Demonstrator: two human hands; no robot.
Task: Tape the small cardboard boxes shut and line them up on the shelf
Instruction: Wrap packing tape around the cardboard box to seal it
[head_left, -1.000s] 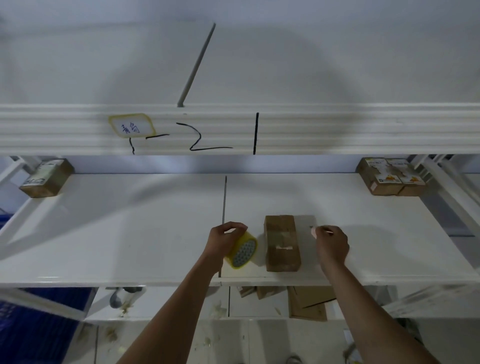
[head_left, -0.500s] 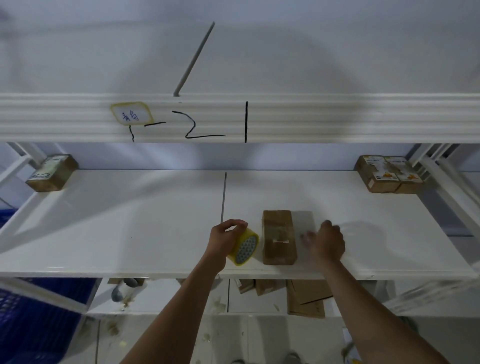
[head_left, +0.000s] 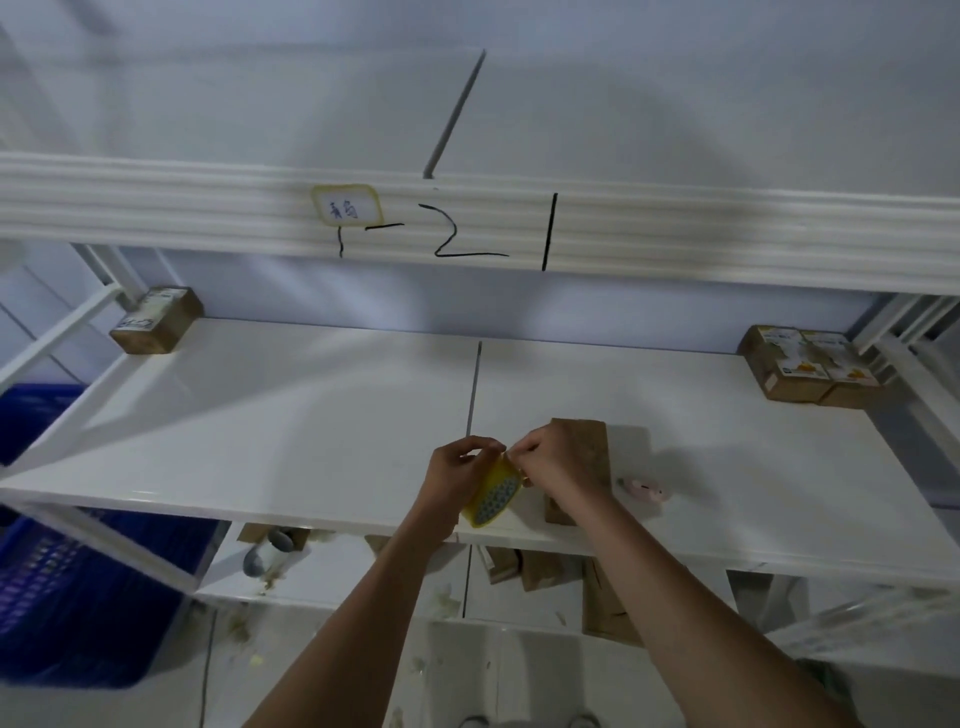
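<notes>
Right hand (head_left: 558, 462) now crossed over the cardboard box (head_left: 587, 457) to meet my left hand (head_left: 457, 480), left fingers curled around the yellow tape roll (head_left: 493, 496), right fingertips pinching at its top edge, box just right of the roll on the white shelf (head_left: 260, 415), small pink object (head_left: 644, 489) right of the box

Count on the middle shelf (head_left: 311, 415): four small cardboard boxes, namely one at the far left corner (head_left: 156, 321), two touching side by side at the far right corner (head_left: 779, 364) (head_left: 844, 371), and one near the front edge (head_left: 587, 457). One roll of yellow tape (head_left: 493, 496). One small pink object (head_left: 644, 489). Two hands: left hand (head_left: 457, 478), right hand (head_left: 556, 462). One blue crate (head_left: 62, 587) lower left.
</notes>
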